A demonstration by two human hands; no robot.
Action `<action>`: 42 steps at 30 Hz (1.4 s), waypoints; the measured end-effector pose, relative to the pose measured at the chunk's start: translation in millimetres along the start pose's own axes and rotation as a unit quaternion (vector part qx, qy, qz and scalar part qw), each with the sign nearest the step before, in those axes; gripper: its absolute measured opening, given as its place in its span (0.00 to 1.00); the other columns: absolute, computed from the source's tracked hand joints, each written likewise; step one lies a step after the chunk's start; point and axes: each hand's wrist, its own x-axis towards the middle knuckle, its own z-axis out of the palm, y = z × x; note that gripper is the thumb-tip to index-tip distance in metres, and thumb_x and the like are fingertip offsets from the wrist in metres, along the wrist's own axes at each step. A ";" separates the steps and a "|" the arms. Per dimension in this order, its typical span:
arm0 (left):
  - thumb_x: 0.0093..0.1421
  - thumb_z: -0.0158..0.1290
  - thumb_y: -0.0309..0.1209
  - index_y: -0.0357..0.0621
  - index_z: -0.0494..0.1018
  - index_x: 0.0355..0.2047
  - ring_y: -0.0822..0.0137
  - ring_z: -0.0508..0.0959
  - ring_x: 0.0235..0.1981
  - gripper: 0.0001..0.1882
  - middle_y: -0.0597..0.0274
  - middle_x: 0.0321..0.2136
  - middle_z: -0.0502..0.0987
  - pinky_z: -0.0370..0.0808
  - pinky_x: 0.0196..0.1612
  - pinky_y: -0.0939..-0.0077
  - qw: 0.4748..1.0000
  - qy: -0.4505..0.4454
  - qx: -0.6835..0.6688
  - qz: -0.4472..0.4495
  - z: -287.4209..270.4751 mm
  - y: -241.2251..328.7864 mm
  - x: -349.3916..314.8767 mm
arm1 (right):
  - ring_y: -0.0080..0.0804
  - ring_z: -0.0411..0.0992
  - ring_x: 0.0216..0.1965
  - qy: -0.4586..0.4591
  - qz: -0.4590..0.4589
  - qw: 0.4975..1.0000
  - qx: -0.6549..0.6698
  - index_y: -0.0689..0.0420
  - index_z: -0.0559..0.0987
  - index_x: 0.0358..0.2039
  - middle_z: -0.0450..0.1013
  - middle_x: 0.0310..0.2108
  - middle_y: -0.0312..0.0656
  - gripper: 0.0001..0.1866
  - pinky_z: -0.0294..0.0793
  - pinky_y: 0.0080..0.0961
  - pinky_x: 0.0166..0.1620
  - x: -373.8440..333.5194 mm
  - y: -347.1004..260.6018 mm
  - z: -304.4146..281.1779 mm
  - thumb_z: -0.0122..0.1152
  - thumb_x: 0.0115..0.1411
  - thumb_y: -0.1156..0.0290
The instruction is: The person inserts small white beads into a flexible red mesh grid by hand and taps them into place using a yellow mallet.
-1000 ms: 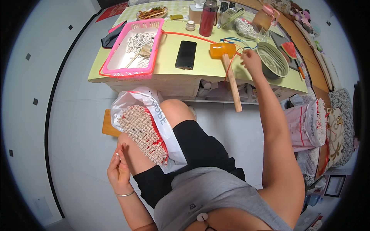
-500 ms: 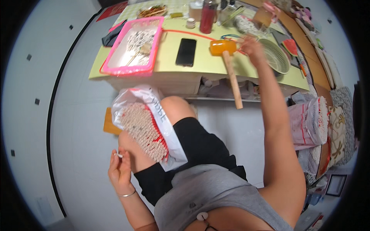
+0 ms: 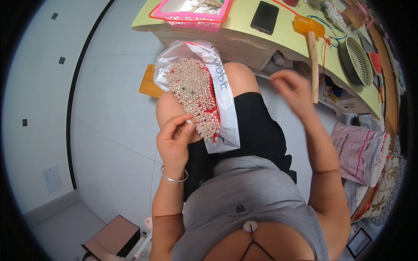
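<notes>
My left hand (image 3: 175,138) is closed in a pinch on a small white piece (image 3: 189,122), just at the near left edge of a packed bundle of thin tubes (image 3: 193,93). The tubes have pale round ends and red sides. They stand in a white plastic bag (image 3: 225,111), which rests on my lap. To the right of the bag, my right hand (image 3: 294,90) hangs in the air below the table edge. Its fingers are curved, apart and slightly blurred, and I see nothing in them.
On the pale green table (image 3: 235,27) are a pink basket (image 3: 196,19), a black phone (image 3: 264,17), a mallet (image 3: 308,27) whose wooden handle overhangs the edge, and a colander (image 3: 358,61). A filled bag (image 3: 359,152) stands at right. A wooden stool (image 3: 149,82) shows beside my knee.
My right hand has drawn back from the table, near the mallet head, toward my lap. The left hand has risen to the tubes with the white piece. The view has tilted downward.
</notes>
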 end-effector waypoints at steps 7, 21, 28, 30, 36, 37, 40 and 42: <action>0.56 0.54 0.17 0.40 0.76 0.36 0.56 0.80 0.48 0.08 0.57 0.34 0.80 0.66 0.61 0.53 0.901 -0.134 0.319 0.260 25.5 -1.1 5.1 | 0.30 0.78 0.28 -0.165 -0.083 0.982 0.045 0.62 0.81 0.37 0.78 0.28 0.45 0.06 0.77 0.24 0.35 -17.8 -0.3 117.8 0.58 0.59 0.79; 0.52 0.52 0.18 0.40 0.77 0.36 0.56 0.79 0.48 0.11 0.55 0.37 0.79 0.68 0.60 0.51 0.866 -0.233 0.345 0.276 22.7 -11.9 -32.0 | 0.37 0.77 0.33 -0.140 -0.111 0.984 0.012 0.58 0.78 0.40 0.77 0.33 0.44 0.11 0.76 0.28 0.37 -21.8 -1.9 134.8 0.65 0.55 0.75; 0.53 0.53 0.19 0.40 0.77 0.36 0.57 0.79 0.47 0.10 0.55 0.36 0.78 0.67 0.61 0.53 0.871 -0.222 0.333 0.285 22.1 -17.1 -36.3 | 0.39 0.77 0.34 -0.173 -0.122 0.975 -0.063 0.56 0.78 0.42 0.77 0.34 0.43 0.13 0.76 0.30 0.36 -27.1 10.3 143.4 0.65 0.54 0.73; 0.53 0.53 0.19 0.41 0.77 0.36 0.57 0.79 0.47 0.10 0.56 0.36 0.78 0.67 0.61 0.53 0.871 -0.221 0.335 0.284 20.8 -19.4 -37.2 | 0.41 0.77 0.35 -0.148 -0.184 0.970 -0.066 0.55 0.78 0.43 0.78 0.36 0.43 0.14 0.76 0.32 0.37 -26.0 11.4 147.5 0.65 0.54 0.73; 0.53 0.53 0.19 0.41 0.77 0.35 0.58 0.79 0.47 0.09 0.57 0.36 0.78 0.68 0.61 0.54 0.871 -0.223 0.336 0.281 18.7 -20.6 -38.0 | 0.44 0.77 0.38 -0.223 -0.142 0.960 -0.095 0.52 0.77 0.45 0.78 0.38 0.43 0.15 0.77 0.36 0.39 -14.5 2.2 146.8 0.60 0.57 0.70; 0.53 0.54 0.20 0.41 0.77 0.35 0.59 0.79 0.47 0.09 0.57 0.36 0.78 0.68 0.61 0.54 0.870 -0.226 0.337 0.279 18.2 -21.2 -38.1 | 0.44 0.77 0.38 -0.249 -0.126 0.955 -0.103 0.52 0.77 0.46 0.78 0.38 0.42 0.15 0.76 0.36 0.38 -12.1 -0.7 146.7 0.61 0.56 0.72; 0.53 0.54 0.20 0.42 0.77 0.36 0.60 0.79 0.47 0.09 0.57 0.36 0.78 0.68 0.61 0.55 0.874 -0.220 0.326 0.286 18.5 -24.7 -37.9 | 0.44 0.76 0.38 -0.271 -0.141 0.945 -0.116 0.52 0.76 0.46 0.77 0.39 0.42 0.16 0.76 0.36 0.39 -7.2 3.8 148.5 0.61 0.55 0.74; 0.54 0.55 0.21 0.42 0.77 0.36 0.60 0.79 0.47 0.09 0.57 0.36 0.78 0.68 0.61 0.55 0.876 -0.221 0.320 0.286 16.9 -24.5 -37.7 | 0.46 0.75 0.39 -0.286 -0.156 0.938 -0.118 0.52 0.76 0.45 0.74 0.40 0.43 0.16 0.76 0.37 0.39 -6.3 7.4 150.0 0.62 0.54 0.74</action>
